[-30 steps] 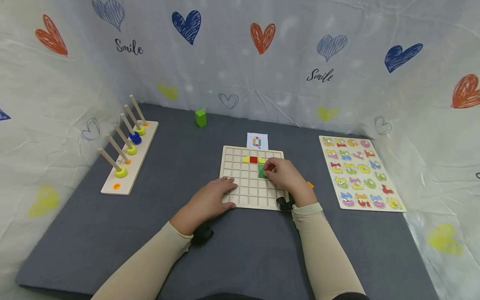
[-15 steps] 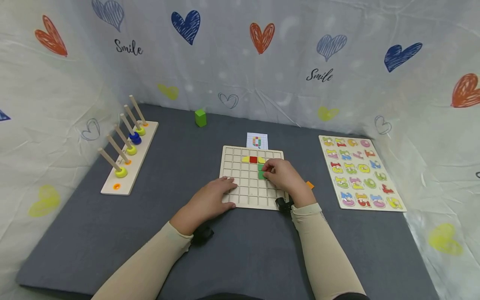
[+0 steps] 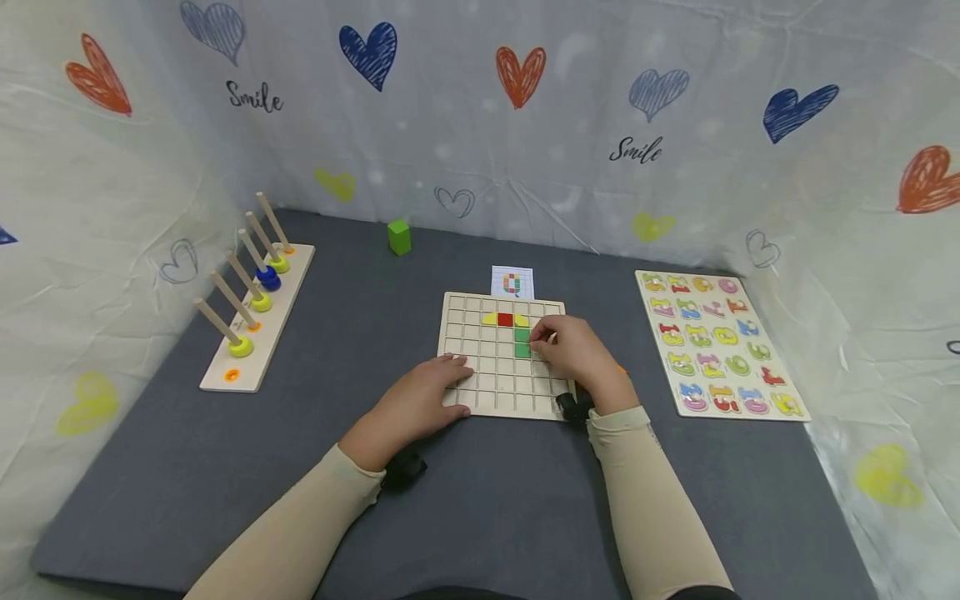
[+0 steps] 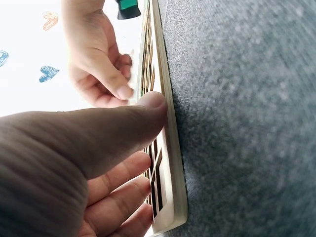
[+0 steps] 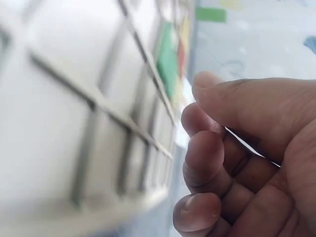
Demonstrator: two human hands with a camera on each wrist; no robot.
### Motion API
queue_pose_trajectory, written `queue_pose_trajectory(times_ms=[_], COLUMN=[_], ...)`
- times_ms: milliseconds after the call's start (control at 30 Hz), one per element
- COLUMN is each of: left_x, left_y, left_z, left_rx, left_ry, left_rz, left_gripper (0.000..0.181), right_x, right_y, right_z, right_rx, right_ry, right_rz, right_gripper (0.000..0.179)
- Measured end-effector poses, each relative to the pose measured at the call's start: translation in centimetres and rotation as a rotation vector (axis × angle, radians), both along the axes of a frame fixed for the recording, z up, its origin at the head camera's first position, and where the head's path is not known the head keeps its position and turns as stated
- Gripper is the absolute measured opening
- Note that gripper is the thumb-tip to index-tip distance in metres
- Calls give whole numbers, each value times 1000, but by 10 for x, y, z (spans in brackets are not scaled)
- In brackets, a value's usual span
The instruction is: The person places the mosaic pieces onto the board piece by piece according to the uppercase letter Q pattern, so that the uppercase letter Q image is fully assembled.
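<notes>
While the fingers (image 5: 205, 155) of the right hand (image 3: 579, 357) stand loosely curled, the thumb tip lies close to the index fingertip, with a narrow gap and nothing held. Two flat green tiles (image 3: 522, 351) are located just left of these fingertips; contact cannot be confirmed. The tiles occupy adjoining cells, one in front of the other, on a square pale wooden grid board (image 3: 487, 400). A flat red square tile (image 3: 506, 320) occupies the row behind, flanked by two yellow tiles (image 3: 521, 321). The left hand (image 3: 420, 396) rests on the board's left side, fingers extended and thumb at the near edge. A white card (image 3: 512, 283) printed with a multicoloured letter lies behind the board. Farther out, the dark grey desk (image 3: 225, 467) carries a pale wooden peg stand (image 3: 279, 321) with yellow and blue rings at left, a bright green block (image 3: 400, 238) at the rear, and a pale wooden puzzle board (image 3: 755, 373) with multicoloured pieces at right.
</notes>
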State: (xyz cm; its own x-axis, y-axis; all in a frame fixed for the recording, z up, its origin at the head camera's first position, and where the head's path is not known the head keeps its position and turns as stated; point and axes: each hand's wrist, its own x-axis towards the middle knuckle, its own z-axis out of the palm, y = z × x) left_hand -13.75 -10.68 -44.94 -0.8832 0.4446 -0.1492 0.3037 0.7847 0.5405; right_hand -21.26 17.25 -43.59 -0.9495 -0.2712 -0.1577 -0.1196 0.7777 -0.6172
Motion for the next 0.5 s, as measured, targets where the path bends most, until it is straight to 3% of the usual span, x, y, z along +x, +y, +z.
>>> queue_pose_trajectory(times_ms=[267,500], left_x=[0,0], left_y=[0,0], left_z=[-1,0], left_rx=[4,10], left_ry=[-2,5], left_rz=[-1,-3], left_gripper=[63,61], right_x=[9,25], right_y=[57,98], right_z=[17,10], right_rx=[21,51], right_ry=[43,-1], right_rz=[-115,-202], right_gripper=[16,20])
